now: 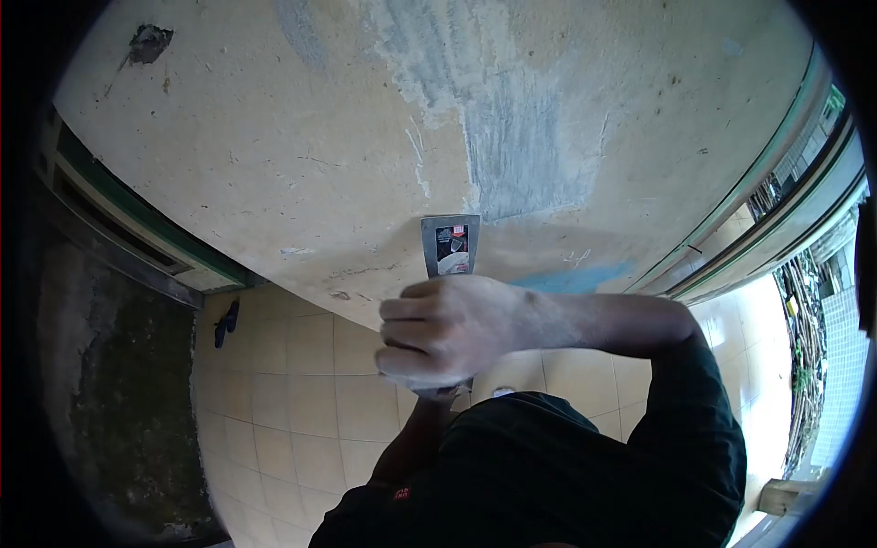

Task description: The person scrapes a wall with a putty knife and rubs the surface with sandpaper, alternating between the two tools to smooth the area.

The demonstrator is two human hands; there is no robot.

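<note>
My right hand (448, 333) is closed in a fist around the handle of a putty knife (429, 239). Its flat grey blade, with a dark and red label on it, points up from the fist, and the top edge lies right at the wall (301, 173). Below the blade's tip the handle is hidden in my fingers. My left hand (440, 395) is mostly covered by the right one, close beneath it; its fingers are hidden. A grey-white patch of filler (521, 151) spreads over the wall just above the blade.
Bluish paint (575, 277) marks the wall's lower part, and a hole (149, 43) shows at upper left. Beige floor tiles (311, 402) lie below, with dark slippers (226, 324) on them. A green-edged frame (146, 210) is at left; stacked sticks (804, 347) lie outside at right.
</note>
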